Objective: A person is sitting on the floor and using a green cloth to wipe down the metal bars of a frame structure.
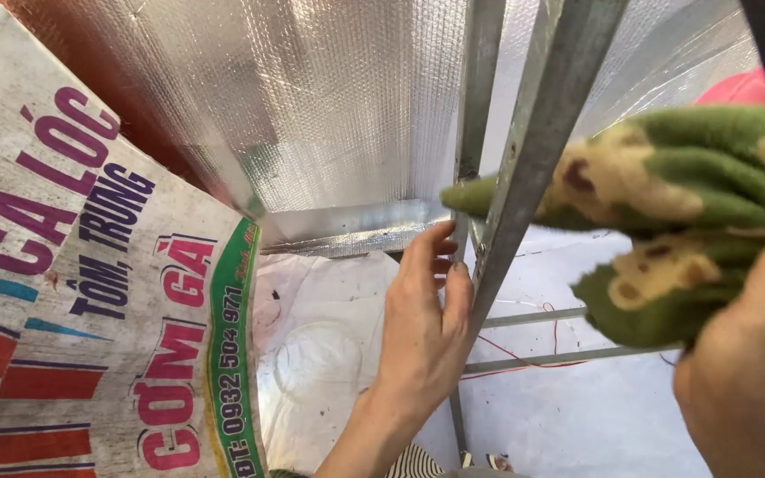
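Note:
My left hand (422,323) reaches up with fingers spread and rests against a grey metal frame bar (533,142) that runs diagonally through the middle of the view. My right hand (750,367) at the lower right grips a bunched green and tan fleece cloth (666,208). The cloth stretches left, and its tip touches or passes behind the metal bar.
Silver bubble-foil sheeting (329,106) lines the space behind the frame. A printed woven banner (90,292) with coloured lettering hangs at the left. Thinner metal crossbars (542,354) and a red wire (524,363) lie low over a pale sheet. A pink object (737,88) shows at the upper right.

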